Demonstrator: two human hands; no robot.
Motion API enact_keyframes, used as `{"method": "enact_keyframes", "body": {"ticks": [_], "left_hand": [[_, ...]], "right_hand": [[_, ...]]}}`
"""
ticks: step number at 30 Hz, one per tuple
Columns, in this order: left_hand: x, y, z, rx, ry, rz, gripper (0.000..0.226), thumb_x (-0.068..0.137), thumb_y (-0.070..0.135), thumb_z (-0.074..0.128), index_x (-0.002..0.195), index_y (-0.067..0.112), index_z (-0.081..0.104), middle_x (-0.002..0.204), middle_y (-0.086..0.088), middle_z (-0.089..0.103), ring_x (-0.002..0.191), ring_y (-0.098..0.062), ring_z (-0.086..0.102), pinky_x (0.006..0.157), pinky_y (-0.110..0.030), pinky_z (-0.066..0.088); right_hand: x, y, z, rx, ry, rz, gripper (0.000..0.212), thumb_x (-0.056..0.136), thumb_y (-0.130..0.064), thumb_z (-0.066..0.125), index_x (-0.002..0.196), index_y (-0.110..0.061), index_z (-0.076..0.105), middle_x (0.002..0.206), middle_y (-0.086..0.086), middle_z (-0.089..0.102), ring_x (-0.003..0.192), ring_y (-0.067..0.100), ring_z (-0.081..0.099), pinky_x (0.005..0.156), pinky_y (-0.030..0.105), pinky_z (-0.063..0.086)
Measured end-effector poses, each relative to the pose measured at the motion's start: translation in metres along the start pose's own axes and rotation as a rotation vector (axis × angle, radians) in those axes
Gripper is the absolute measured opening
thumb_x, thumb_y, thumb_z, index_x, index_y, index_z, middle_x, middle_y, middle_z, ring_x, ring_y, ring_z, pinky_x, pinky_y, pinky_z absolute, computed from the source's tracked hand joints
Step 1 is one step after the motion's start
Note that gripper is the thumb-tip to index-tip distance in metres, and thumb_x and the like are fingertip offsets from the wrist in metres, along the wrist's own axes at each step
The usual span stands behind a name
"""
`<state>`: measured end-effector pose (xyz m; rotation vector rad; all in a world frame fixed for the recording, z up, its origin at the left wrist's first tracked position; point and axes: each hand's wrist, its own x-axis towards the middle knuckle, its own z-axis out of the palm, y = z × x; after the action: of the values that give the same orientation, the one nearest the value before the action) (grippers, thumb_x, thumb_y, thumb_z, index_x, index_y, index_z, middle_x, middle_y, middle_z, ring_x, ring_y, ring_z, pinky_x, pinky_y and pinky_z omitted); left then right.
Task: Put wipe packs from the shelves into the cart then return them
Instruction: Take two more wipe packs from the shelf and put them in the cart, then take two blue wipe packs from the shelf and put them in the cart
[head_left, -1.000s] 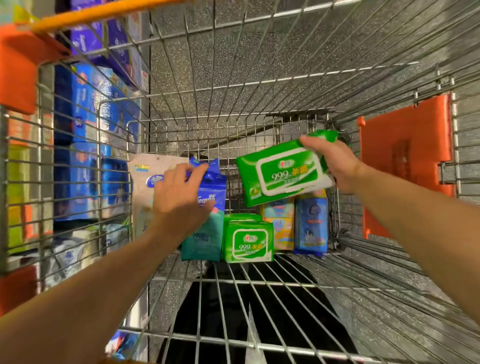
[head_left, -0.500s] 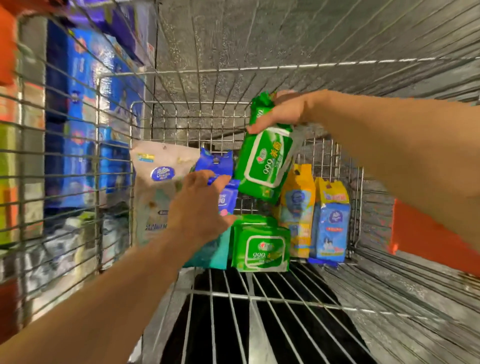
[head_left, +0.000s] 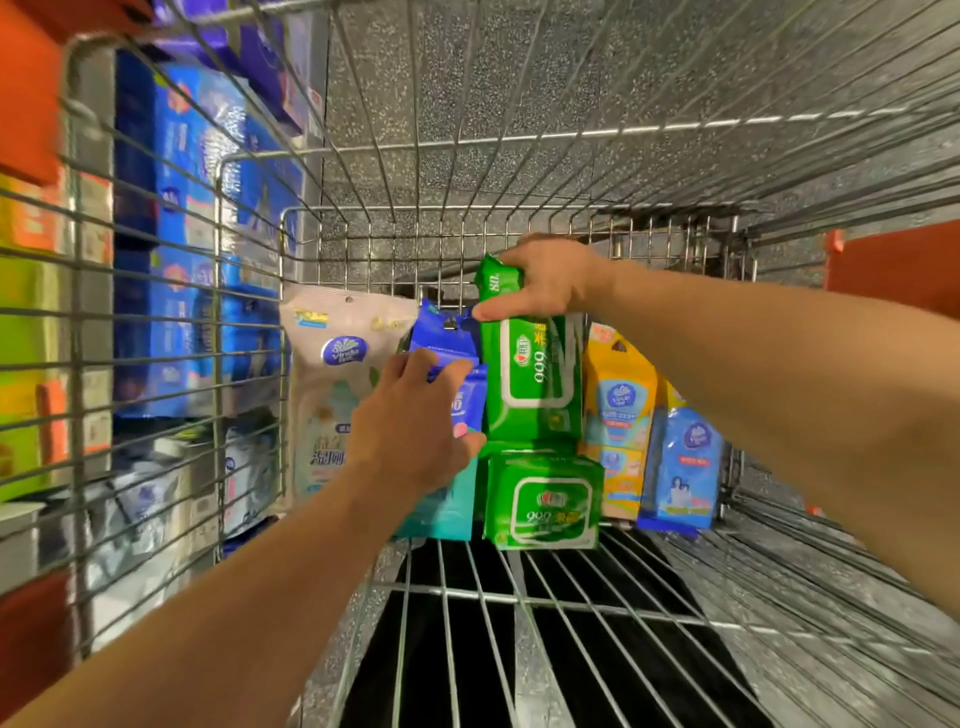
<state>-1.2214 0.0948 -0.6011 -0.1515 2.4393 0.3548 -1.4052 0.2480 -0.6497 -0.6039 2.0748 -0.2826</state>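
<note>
- Looking down from the head view into the wire cart (head_left: 519, 603), a row of wipe packs leans against its far end.
- Right hand (head_left: 545, 280) grips the top end of a tall green pack (head_left: 530, 379), thumb across its front; the pack stands upright, printed "999" with Chinese characters and "80" near its top.
- Below and in front of it sits a smaller green pack (head_left: 545, 499) with the same "999" label inside a white-edged panel, resting on the cart floor.
- Left hand (head_left: 410, 426) lies with fingers loosely bent over a blue pack (head_left: 457, 374); whether it truly grips it I cannot tell. A teal pack (head_left: 447, 509) shows under the wrist.
- Leftmost stands a pale pack (head_left: 332, 384) with a blue oval "Vinda" logo and Chinese writing lower down.
- Right of the green packs stand a yellow-topped pack (head_left: 618, 410) and a blue pack with yellow top (head_left: 685, 467), each with a round blue logo too small to read.
- Near half of the cart floor is bare wire, with dark gaps beneath.
- Beyond the left cart wall, shelves (head_left: 171, 234) carry blurred blue and purple packages; their print is unreadable.
- Orange plastic corners edge the cart at left and right.
</note>
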Motion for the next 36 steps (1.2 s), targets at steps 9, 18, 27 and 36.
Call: {"method": "enact_keyframes", "body": {"ticks": [9, 18, 27, 36], "left_hand": [[-0.001, 0.003, -0.007, 0.204, 0.098, 0.06, 0.087, 0.083, 0.071, 0.051, 0.156, 0.027, 0.034, 0.159, -0.012, 0.035, 0.148, -0.033, 0.03, 0.108, -0.053, 0.043], [-0.053, 0.016, -0.057, 0.351, 0.271, 0.132, 0.048, 0.091, 0.047, 0.039, 0.089, 0.014, 0.074, 0.098, -0.007, 0.068, 0.102, -0.032, 0.057, 0.082, -0.043, 0.043], [-0.188, 0.025, -0.137, 0.274, 0.142, -0.165, 0.043, 0.098, 0.052, 0.039, 0.099, 0.022, 0.07, 0.109, -0.004, 0.074, 0.105, -0.025, 0.066, 0.102, -0.048, 0.03], [-0.414, 0.038, -0.175, -0.018, 0.466, -0.636, 0.034, 0.094, 0.034, 0.055, 0.108, 0.009, 0.072, 0.111, -0.014, 0.073, 0.106, -0.036, 0.07, 0.085, -0.043, 0.055]], "right_hand": [[-0.025, -0.003, 0.034, -0.217, 0.152, 0.188, 0.091, 0.088, -0.084, 0.028, 0.151, -0.019, 0.039, 0.155, 0.019, 0.04, 0.145, 0.037, 0.034, 0.12, 0.059, 0.024], [-0.155, -0.038, 0.032, -0.166, 0.336, 0.358, 0.049, 0.093, -0.058, 0.051, 0.097, -0.014, 0.072, 0.105, 0.011, 0.065, 0.111, 0.032, 0.059, 0.098, 0.048, 0.042], [-0.28, -0.134, -0.014, -0.223, 0.159, 0.039, 0.045, 0.101, -0.031, 0.051, 0.077, 0.003, 0.068, 0.091, 0.03, 0.068, 0.095, 0.04, 0.066, 0.076, 0.037, 0.046], [-0.393, -0.319, -0.034, -0.404, 0.27, -0.569, 0.043, 0.097, -0.018, 0.057, 0.056, -0.01, 0.046, 0.059, 0.012, 0.048, 0.077, 0.028, 0.056, 0.067, 0.036, 0.031]]}}
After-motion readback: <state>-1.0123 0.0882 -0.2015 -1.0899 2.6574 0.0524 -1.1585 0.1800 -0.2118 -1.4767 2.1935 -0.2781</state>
